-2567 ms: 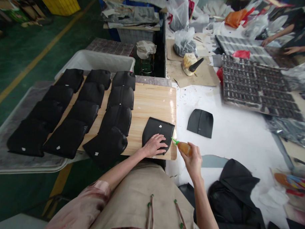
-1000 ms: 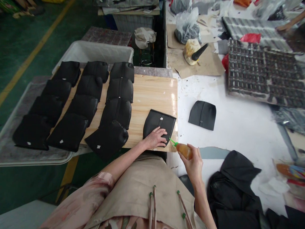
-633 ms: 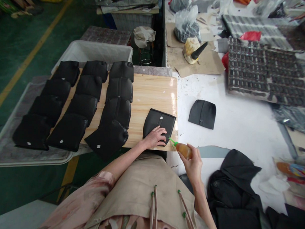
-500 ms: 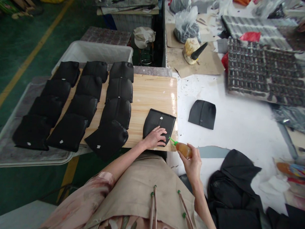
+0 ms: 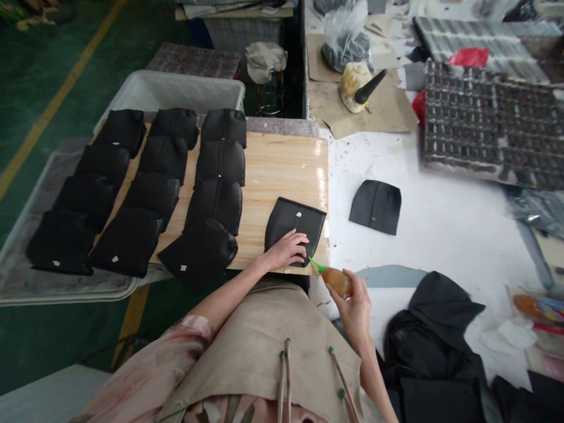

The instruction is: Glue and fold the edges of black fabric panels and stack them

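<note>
Head view:

1. Left hand [image 5: 287, 249], centre of the frame: laid on a black piece, fingers extended and slightly bent, grasping nothing.
2. Black piece [image 5: 286, 221]: flat, small white mark near its upper edge; right edge close to the board's right edge, bottom edge close to the board's near edge.
3. Right hand [image 5: 355, 303], right of centre: closed round an amber bottle, beyond the board's right edge.
4. Amber bottle [image 5: 335, 281]: tilted, green nozzle [image 5: 315, 263] pointing upper left; tip at the piece's lower right edge, contact not certain.
5. Wooden board [image 5: 283, 165]: a wide strip of wood surface runs between the piece and the rows at left.
6. Rows of black pieces [image 5: 152, 196], left of the frame: three columns of four, neighbours overlapping; the lowest pieces reach past the board's near edge.
7. Second black piece [image 5: 375, 207], right of centre: on the white tabletop [image 5: 443, 223], well apart from the board, white surface all round it.
8. Black material [image 5: 443, 377], lower right: heaped, near the right forearm.
</note>
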### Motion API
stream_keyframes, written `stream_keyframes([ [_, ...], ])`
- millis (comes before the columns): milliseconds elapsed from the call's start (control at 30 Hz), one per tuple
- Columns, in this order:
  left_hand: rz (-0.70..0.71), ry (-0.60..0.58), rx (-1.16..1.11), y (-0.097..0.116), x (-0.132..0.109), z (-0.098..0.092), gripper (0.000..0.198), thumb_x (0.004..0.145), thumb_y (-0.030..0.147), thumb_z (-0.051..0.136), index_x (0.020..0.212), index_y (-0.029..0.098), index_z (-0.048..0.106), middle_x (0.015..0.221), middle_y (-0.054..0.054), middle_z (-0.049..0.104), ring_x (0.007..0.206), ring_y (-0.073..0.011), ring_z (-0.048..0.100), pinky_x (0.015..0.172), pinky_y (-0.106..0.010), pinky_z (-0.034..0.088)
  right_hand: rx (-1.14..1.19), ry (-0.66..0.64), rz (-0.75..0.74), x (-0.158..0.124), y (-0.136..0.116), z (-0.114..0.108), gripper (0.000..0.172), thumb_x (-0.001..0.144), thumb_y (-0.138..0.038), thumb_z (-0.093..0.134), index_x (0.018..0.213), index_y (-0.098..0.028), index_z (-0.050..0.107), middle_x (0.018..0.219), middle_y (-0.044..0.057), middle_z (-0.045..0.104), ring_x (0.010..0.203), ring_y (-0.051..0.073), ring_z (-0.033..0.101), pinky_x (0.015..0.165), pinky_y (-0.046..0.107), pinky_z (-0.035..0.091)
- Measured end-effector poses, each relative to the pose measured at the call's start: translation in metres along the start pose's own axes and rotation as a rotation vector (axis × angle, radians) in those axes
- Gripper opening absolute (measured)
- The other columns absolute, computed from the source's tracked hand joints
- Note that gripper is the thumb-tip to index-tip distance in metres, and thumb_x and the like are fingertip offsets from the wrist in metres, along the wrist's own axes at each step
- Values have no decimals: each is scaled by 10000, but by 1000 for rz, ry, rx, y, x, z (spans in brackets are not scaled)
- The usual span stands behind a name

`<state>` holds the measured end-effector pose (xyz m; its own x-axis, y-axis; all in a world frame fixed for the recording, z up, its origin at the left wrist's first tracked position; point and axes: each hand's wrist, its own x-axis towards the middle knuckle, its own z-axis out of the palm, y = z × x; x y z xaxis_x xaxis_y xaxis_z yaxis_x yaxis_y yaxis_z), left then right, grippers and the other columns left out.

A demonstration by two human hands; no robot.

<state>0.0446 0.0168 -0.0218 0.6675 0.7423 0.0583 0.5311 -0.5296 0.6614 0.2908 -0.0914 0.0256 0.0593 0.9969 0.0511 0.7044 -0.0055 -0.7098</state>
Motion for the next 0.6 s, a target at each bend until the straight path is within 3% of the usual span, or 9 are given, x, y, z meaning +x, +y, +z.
stream_keyframes([
  [600, -15, -17, -23, 0, 1, 0, 72, 807, 152, 705, 857, 183, 664, 1259, -98, 590, 1323, -258, 463, 1170, -541, 263, 51, -53, 12, -9, 1, 2, 450, 854, -490, 669, 1198, -222, 558, 989, 62, 593, 840, 227, 589, 719, 348, 506],
])
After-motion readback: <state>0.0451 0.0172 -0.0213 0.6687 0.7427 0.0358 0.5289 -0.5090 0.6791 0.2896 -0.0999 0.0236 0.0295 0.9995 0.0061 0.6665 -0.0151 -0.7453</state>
